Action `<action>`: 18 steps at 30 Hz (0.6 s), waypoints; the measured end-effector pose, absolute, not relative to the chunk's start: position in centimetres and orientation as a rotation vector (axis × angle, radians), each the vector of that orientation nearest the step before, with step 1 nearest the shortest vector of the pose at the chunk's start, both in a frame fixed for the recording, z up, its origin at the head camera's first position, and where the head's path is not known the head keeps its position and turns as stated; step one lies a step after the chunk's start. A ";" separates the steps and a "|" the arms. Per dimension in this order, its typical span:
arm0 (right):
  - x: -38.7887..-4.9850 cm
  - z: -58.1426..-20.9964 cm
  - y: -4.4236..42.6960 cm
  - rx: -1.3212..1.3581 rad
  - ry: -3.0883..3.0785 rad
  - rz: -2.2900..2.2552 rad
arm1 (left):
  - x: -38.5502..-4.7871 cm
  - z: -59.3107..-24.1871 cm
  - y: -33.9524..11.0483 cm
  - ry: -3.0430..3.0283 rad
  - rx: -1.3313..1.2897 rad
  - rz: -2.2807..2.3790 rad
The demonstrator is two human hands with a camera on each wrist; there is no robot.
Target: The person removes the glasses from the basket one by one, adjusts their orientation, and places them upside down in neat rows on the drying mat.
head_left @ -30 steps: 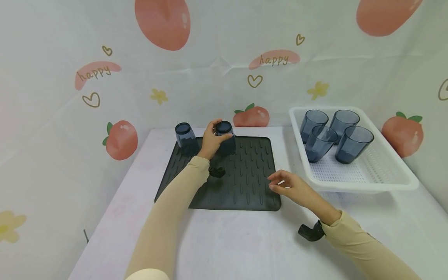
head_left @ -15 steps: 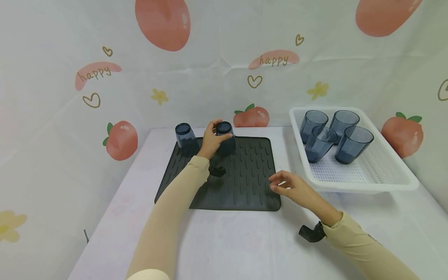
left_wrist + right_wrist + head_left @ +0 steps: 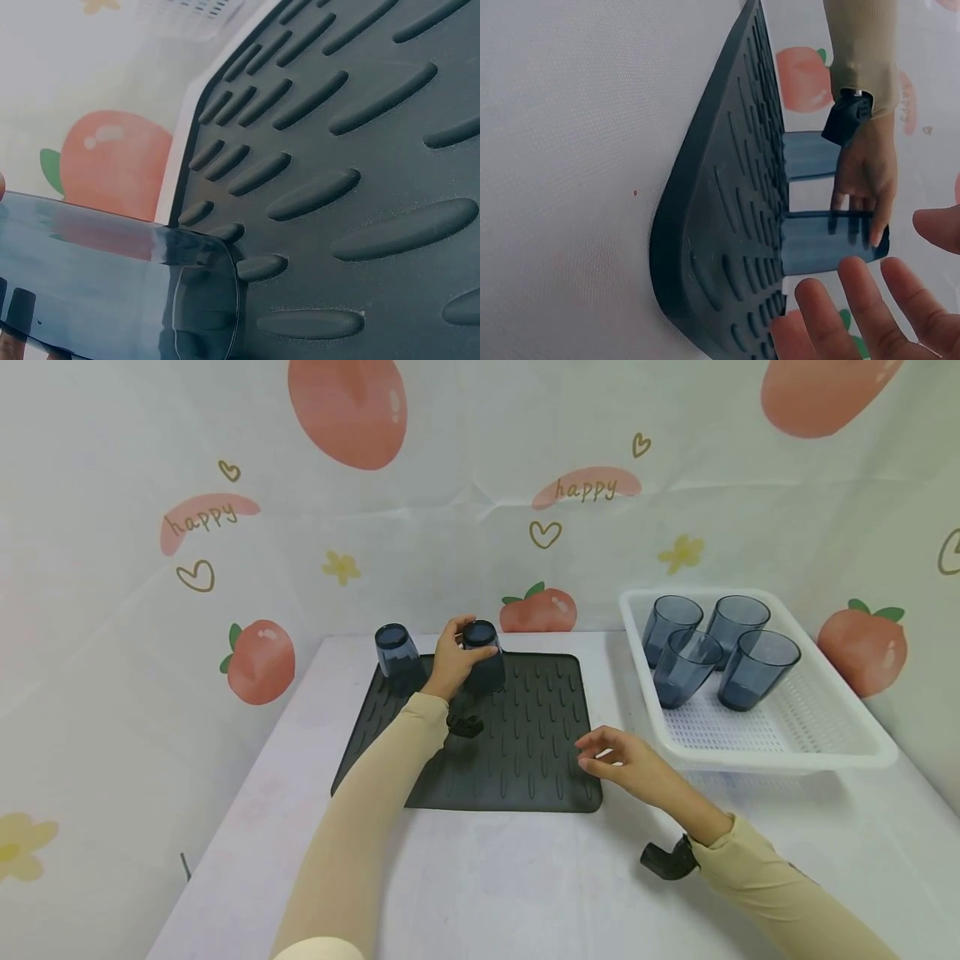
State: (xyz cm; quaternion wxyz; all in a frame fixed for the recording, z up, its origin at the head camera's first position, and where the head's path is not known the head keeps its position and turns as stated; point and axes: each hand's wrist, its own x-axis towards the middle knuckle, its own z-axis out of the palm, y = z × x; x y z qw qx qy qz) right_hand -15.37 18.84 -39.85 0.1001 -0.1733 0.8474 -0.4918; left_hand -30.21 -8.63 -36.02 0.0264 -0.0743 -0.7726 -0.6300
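My left hand [image 3: 450,662] grips a blue drinking glass [image 3: 487,670] near its base. That glass stands upside down at the back of the black ridged mat [image 3: 517,752], its rim on the mat in the left wrist view. To its left, a second blue glass [image 3: 401,660] is also upturned on the mat. My right hand [image 3: 618,758] holds nothing and hovers by the mat's right edge, fingers loosely bent with thumb and fingertips apart. In the right wrist view, the right fingers [image 3: 870,307] are spread in front of the held glass [image 3: 821,244].
A white plastic basket [image 3: 847,752] stands to the right of the mat. Several blue glasses [image 3: 761,664] lean or stand mouth up inside it, toward its left and back. A patterned cloth wall [image 3: 450,560] rises behind the white table [image 3: 487,885].
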 end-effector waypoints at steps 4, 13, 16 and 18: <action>-15.4 -39.8 18.8 -0.513 2.504 -1.452 | -31.4 -37.3 -8.8 -2.380 -0.226 -1.941; -15.2 -39.3 18.8 -0.505 2.511 -1.449 | -32.8 -39.0 -9.0 -2.358 -0.257 -1.918; -15.0 -38.7 18.9 -0.518 2.514 -1.456 | -32.9 -39.0 -9.1 -2.362 -0.256 -1.918; -14.9 -38.2 19.0 -0.525 2.522 -1.459 | -32.5 -38.6 -9.0 -2.373 -0.256 -1.911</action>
